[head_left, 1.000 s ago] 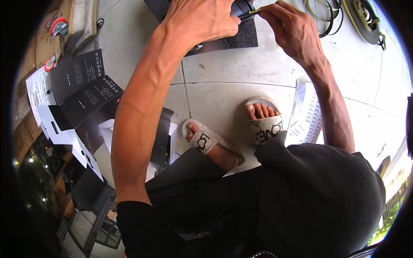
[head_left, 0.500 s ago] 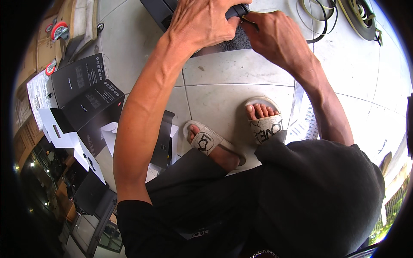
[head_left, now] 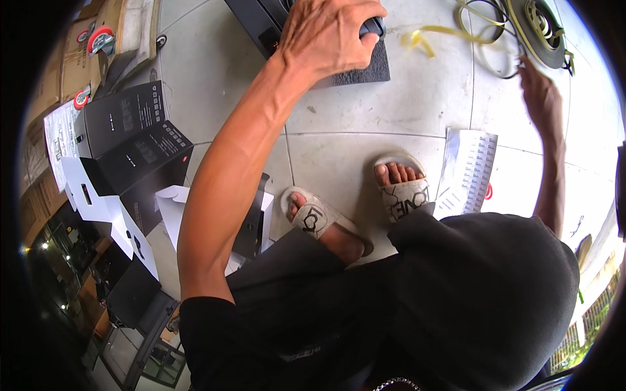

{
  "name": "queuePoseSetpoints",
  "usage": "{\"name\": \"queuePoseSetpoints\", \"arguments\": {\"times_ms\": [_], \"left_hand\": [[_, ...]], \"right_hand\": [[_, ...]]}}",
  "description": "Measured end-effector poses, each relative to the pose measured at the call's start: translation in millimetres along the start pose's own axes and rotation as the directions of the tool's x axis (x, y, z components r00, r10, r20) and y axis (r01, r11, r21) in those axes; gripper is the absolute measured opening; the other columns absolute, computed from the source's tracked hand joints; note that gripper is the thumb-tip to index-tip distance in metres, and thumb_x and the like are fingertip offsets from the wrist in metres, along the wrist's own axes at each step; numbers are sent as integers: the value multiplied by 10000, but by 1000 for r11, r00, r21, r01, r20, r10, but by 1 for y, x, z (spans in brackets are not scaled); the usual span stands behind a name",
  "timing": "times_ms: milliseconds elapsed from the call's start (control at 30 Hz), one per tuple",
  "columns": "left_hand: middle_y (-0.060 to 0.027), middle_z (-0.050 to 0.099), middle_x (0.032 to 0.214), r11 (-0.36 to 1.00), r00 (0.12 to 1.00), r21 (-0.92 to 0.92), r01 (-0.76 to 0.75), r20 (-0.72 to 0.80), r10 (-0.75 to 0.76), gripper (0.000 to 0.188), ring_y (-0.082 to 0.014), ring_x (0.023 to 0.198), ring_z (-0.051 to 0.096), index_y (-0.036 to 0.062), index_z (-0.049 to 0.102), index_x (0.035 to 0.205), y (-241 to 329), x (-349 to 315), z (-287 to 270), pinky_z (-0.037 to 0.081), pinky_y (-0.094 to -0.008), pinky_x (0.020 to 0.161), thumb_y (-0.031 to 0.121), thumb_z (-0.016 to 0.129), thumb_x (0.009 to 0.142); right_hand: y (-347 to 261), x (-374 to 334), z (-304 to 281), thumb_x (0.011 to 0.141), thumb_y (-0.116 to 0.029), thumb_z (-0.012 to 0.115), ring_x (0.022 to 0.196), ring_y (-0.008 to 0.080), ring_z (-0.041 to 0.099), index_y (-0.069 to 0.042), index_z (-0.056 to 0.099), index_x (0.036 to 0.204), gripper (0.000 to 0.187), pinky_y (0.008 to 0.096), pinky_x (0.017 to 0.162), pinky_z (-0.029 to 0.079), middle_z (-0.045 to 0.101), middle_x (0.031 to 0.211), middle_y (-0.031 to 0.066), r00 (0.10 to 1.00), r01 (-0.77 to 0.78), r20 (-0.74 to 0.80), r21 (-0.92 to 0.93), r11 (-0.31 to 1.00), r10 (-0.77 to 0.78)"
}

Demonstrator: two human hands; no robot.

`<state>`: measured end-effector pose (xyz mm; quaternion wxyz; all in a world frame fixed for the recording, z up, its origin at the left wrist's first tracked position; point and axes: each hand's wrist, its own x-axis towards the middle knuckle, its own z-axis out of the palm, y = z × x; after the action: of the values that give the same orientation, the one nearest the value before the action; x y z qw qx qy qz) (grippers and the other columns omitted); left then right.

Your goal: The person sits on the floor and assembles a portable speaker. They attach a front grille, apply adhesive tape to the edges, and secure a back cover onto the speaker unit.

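At the top, my left hand [head_left: 329, 39] is closed around a dark plastic piece [head_left: 372, 28]. Beneath it lies a dark case [head_left: 251, 25] with a rough grey foam-like block [head_left: 365, 72] at its near end; much of the case is hidden by the hand or cut off by the view's edge. Out to the far right, my right hand [head_left: 542, 98] has its fingers pinched on a thin black strip [head_left: 520, 47]. Beside the strip stand looped black bands [head_left: 486, 65] and a roll of tape with a yellowish edge [head_left: 544, 32]. A blurred yellow strip [head_left: 450, 31] stretches toward the left hand.
To the left are opened black-and-white cartons [head_left: 130, 156] and a wooden trolley with red wheels [head_left: 101, 40]. A printed label sheet [head_left: 468, 169] lies on the tiled floor [head_left: 365, 111] by my right foot. My sandalled feet [head_left: 398, 186] stand close below the case.
My right hand has left the plastic piece and swung out to the right, to the black strip. A yellow strip now shows between. The left hand keeps its hold.
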<state>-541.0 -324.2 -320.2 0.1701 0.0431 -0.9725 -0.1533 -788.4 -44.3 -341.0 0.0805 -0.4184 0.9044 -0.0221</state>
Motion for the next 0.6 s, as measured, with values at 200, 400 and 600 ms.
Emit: {"name": "queuePoseSetpoints", "arguments": {"times_ms": [200, 400, 600], "left_hand": [[-101, 695, 1059, 1000, 999, 7, 5, 35, -6, 315, -344, 1103, 582, 56, 674, 1004, -4, -9, -5, 423, -450, 994, 152, 740, 711], [-89, 591, 1321, 998, 912, -56, 30, 411, -4, 585, -312, 1311, 443, 75, 609, 1238, -14, -6, -31, 309, -437, 1125, 131, 759, 675], [-89, 417, 1486, 983, 781, 83, -164, 619, 78, 860, -301, 1393, 340, 82, 409, 1429, -17, -5, -46, 222, -413, 1186, 109, 743, 638]], "right_hand": [[15, 28, -8, 965, -258, 583, 673, 270, 686, -14, 663, 1095, 288, 401, 701, 554, 703, 822, 145, 990, -86, 74, -348, 934, 119], [-12, 27, 8, 896, -137, 674, 565, 212, 573, -2, 649, 1144, 284, 411, 595, 463, 664, 741, 122, 995, 58, -87, 246, 968, -37], [-28, 29, 19, 848, -187, 739, 718, 243, 659, -43, 431, 1400, 648, 398, 674, 521, 689, 906, 187, 980, -65, 201, 310, 949, 1]]}}
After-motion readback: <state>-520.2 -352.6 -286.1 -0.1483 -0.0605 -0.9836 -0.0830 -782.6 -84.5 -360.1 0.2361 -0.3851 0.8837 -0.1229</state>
